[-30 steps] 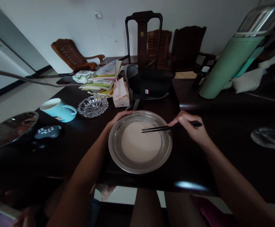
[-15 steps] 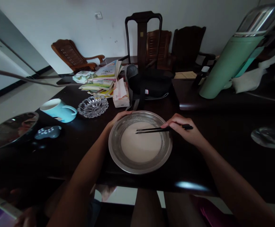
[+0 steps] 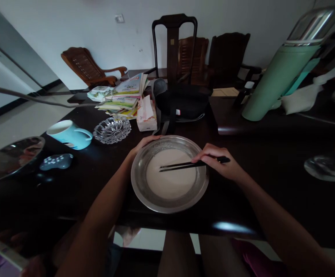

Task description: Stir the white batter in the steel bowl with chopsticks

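Observation:
A round metal bowl point(image 3: 140, 177) stands at the table's front edge, holding a smooth off-white liquid point(image 3: 170, 186). My left hand point(image 3: 144, 144) grips the bowl's far left rim; part of its fingers is hidden by the rim. Black chopsticks point(image 3: 180, 166) are pinched in my right hand point(image 3: 217, 161) over the right side of the bowl. Their tips reach left to the liquid's surface, slightly apart from each other.
To the left are a light blue mug point(image 3: 69, 135), a glass dish point(image 3: 112, 130), a dark bowl point(image 3: 11, 161) and a grey object point(image 3: 56, 161). Behind are booklets point(image 3: 124, 100), a tissue pack point(image 3: 147, 119) and a black bag point(image 3: 184, 102). A green thermos point(image 3: 279, 80) stands right.
My right hand and the chopsticks have moved a little left and toward me, so the tips lie lower across the liquid. My left hand keeps its place on the rim.

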Demonstrator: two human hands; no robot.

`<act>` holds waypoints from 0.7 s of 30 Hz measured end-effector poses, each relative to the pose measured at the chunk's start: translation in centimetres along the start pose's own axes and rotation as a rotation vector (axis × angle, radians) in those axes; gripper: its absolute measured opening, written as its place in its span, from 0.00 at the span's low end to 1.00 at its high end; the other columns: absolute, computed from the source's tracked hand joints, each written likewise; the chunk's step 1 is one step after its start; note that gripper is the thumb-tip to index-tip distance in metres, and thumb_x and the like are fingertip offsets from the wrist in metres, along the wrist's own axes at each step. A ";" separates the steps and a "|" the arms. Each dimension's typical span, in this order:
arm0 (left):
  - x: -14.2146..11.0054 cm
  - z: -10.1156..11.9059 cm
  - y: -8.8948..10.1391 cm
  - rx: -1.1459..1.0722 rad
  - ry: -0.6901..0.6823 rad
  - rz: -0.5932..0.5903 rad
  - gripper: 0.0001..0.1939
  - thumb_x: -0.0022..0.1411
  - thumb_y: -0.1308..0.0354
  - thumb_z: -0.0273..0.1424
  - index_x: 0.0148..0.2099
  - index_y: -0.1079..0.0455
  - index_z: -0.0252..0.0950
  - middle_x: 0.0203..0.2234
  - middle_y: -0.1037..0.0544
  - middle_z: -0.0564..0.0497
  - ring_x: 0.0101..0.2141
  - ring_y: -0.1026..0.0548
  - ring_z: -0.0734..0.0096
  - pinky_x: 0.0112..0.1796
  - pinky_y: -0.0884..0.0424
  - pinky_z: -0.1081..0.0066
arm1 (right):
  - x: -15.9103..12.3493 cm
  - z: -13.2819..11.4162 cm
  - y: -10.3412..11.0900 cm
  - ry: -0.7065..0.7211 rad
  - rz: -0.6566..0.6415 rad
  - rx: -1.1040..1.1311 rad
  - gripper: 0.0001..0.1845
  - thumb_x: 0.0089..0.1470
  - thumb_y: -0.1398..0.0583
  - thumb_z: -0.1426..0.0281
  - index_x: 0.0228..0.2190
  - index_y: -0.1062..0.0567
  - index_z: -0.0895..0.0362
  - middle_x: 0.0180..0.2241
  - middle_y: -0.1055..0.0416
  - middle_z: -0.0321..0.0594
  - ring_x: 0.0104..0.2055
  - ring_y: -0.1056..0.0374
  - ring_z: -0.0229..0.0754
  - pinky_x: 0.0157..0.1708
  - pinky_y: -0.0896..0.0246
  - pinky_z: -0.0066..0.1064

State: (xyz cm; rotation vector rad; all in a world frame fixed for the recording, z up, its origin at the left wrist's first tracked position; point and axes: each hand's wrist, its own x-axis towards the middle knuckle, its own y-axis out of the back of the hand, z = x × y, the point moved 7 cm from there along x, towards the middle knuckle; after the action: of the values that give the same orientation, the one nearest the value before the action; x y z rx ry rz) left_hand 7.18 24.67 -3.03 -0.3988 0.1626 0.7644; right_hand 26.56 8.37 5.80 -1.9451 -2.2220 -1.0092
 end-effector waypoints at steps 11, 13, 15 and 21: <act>-0.1 -0.2 -0.5 -0.032 0.062 -0.010 0.13 0.53 0.41 0.36 0.40 0.23 0.38 0.30 0.18 0.51 0.34 0.22 0.64 0.43 0.30 0.68 | -0.6 1.0 3.3 -0.070 0.220 0.219 0.24 0.63 0.48 0.61 0.22 0.19 0.54 0.20 0.27 0.38 0.25 0.33 0.39 0.27 0.42 0.32; -0.2 0.0 -0.7 -0.036 0.060 -0.022 0.12 0.53 0.41 0.36 0.39 0.23 0.38 0.27 0.18 0.51 0.32 0.22 0.64 0.42 0.29 0.68 | -0.4 0.7 1.9 -0.055 0.105 0.171 0.22 0.63 0.47 0.61 0.25 0.19 0.54 0.23 0.26 0.39 0.27 0.33 0.39 0.29 0.40 0.32; -0.4 0.1 -0.8 -0.019 0.069 -0.016 0.12 0.53 0.41 0.35 0.38 0.22 0.37 0.24 0.19 0.52 0.29 0.23 0.65 0.40 0.29 0.69 | -0.2 0.2 0.5 -0.018 0.009 0.085 0.18 0.62 0.45 0.63 0.30 0.18 0.54 0.27 0.24 0.39 0.31 0.32 0.39 0.33 0.39 0.32; -0.3 0.2 -0.7 -0.012 0.066 0.027 0.15 0.55 0.44 0.33 0.43 0.23 0.35 0.27 0.19 0.51 0.32 0.23 0.66 0.42 0.31 0.69 | -0.1 0.1 1.4 0.019 0.114 -0.082 0.12 0.60 0.42 0.65 0.33 0.19 0.53 0.31 0.23 0.39 0.34 0.32 0.40 0.36 0.39 0.33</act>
State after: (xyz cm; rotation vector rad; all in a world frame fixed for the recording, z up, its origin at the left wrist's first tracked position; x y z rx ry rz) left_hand 7.40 24.08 -2.60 -0.4344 0.2255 0.7795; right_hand 27.89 8.36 6.34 -2.0590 -2.0638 -1.1144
